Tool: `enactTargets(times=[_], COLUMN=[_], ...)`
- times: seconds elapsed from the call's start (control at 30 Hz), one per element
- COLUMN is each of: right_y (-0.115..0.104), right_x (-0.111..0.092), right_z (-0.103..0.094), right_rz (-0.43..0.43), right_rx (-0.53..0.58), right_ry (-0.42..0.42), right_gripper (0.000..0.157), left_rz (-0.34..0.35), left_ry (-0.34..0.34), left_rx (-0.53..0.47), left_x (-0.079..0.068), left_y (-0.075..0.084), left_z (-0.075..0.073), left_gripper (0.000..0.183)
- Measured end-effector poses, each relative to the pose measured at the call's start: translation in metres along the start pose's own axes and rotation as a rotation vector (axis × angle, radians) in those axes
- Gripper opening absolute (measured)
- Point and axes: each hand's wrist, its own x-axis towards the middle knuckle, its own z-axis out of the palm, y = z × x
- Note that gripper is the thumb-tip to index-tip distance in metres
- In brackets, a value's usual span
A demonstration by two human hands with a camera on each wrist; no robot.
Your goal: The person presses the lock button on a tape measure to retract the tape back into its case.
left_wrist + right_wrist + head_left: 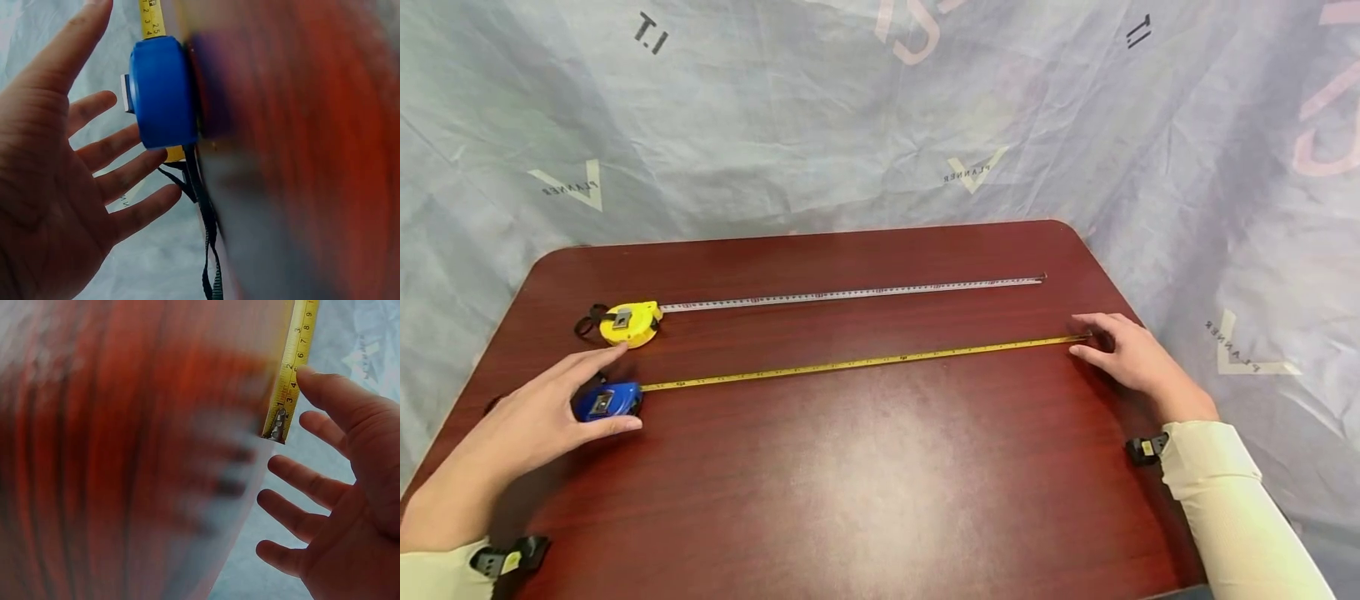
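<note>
A blue tape measure (613, 401) lies on the table at the left, its yellow blade (850, 363) drawn out to the right. My left hand (542, 408) is spread around the blue case, thumb and fingers apart; the left wrist view shows a gap between palm and case (164, 94). At the blade's far end, my right hand (1123, 354) hovers with parted fingers beside the metal hook (278, 427), without gripping it. Behind lies a yellow tape measure (629, 323), its white blade (850, 293) also extended to the right.
The dark red table (880, 467) has rounded far corners. Grey printed cloth (820, 125) hangs behind it and at the sides. A black wrist strap (597, 317) trails from the yellow case, and a dark strap (203, 212) hangs by the blue one.
</note>
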Motion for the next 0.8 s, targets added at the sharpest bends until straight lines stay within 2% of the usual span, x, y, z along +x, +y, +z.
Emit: enactTargets(times=[0.33, 0.57, 0.8], right_y=[-0.0009, -0.0049, -0.0058], right_x=[-0.0029, -0.0011, -0.0001], right_z=[0.0009, 0.0019, 0.0029], right_rz=[0.009, 0.004, 0.004], right_rx=[-0.028, -0.033, -0.036], right_ry=[-0.01, -0.01, -0.013], right_gripper=[0.043, 0.04, 0.038], left_rz=[0.029, 0.024, 0.065], left_ry=[-0.017, -0.042, -0.038], left_rx=[-0.007, -0.008, 0.004], left_x=[0.0005, 0.0009, 0.0025], left_y=[0.0017, 0.0004, -0.0004], left_z=[-0.0014, -0.0022, 0.0003], left_gripper=[0.107, 0.099, 0.094])
